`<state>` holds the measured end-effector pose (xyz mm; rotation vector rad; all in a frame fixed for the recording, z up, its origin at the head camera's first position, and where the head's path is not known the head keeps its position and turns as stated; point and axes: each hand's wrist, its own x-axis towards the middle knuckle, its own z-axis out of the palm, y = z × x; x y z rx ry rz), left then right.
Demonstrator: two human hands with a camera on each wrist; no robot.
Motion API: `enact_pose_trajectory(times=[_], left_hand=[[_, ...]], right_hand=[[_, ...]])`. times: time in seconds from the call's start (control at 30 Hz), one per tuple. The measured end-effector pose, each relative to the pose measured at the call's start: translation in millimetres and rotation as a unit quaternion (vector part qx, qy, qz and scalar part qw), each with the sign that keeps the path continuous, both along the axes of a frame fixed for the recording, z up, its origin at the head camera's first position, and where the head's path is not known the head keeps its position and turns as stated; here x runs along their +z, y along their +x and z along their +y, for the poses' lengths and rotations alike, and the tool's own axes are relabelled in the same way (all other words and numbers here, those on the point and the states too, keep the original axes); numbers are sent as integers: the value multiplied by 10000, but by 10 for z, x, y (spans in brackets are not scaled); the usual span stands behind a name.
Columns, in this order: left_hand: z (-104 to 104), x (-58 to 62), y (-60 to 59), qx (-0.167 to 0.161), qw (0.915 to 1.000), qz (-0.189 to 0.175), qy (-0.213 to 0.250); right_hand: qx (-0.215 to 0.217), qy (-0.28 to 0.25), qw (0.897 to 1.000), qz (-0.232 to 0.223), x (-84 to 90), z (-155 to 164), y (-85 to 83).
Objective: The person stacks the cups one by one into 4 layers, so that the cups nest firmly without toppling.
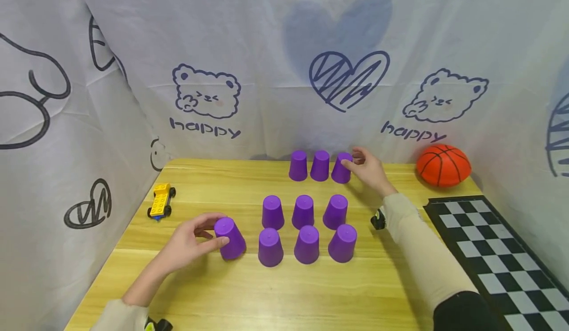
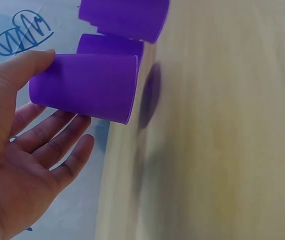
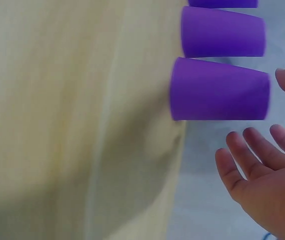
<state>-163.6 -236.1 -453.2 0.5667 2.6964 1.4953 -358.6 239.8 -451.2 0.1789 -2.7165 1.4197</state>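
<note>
Several purple cups stand upside down in rows on the wooden table (image 1: pixel 213 291). My left hand (image 1: pixel 213 232) holds the front left cup (image 1: pixel 231 239) with the thumb across its side and the fingers behind, and the cup leans. In the left wrist view the thumb lies on that cup (image 2: pixel 85 92) and the fingers (image 2: pixel 57 145) spread under it. My right hand (image 1: pixel 354 160) is open beside the back right cup (image 1: pixel 340 169). In the right wrist view its fingers (image 3: pixel 252 155) stay just clear of the cup (image 3: pixel 217 90).
A yellow toy car (image 1: pixel 161 200) sits at the left edge, an orange basketball (image 1: pixel 443 165) at the back right, and a black-and-white checkerboard (image 1: pixel 493 252) along the right side. A small toy (image 1: pixel 378 220) lies by my right forearm. Printed cloth walls close in three sides.
</note>
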Motion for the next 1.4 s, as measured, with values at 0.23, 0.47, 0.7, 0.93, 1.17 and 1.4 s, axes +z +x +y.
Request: enact_pose_trajectory(times=[0.23, 0.47, 0.7, 0.93, 1.17, 1.4], left_hand=[[33, 157, -276, 229, 9995, 229, -9], [151, 292, -636, 250, 9995, 177, 121], [331, 336, -982, 330, 9993, 106, 160], [541, 338, -1238, 461, 9988, 90, 158], [718, 310, -1440, 604, 9978, -78, 270], [858, 274, -1630, 678, 9972, -191, 252]], right_hand=[[-82, 244, 9991, 324, 243, 82, 195], [148, 332, 9963, 775, 417, 133, 516], [369, 447, 9931, 1018, 477, 112, 895], [456, 454, 9919, 1093, 429, 68, 1259], [690, 406, 9915, 1029, 358, 49, 1564], [863, 330, 9914, 924, 198, 46, 1799]])
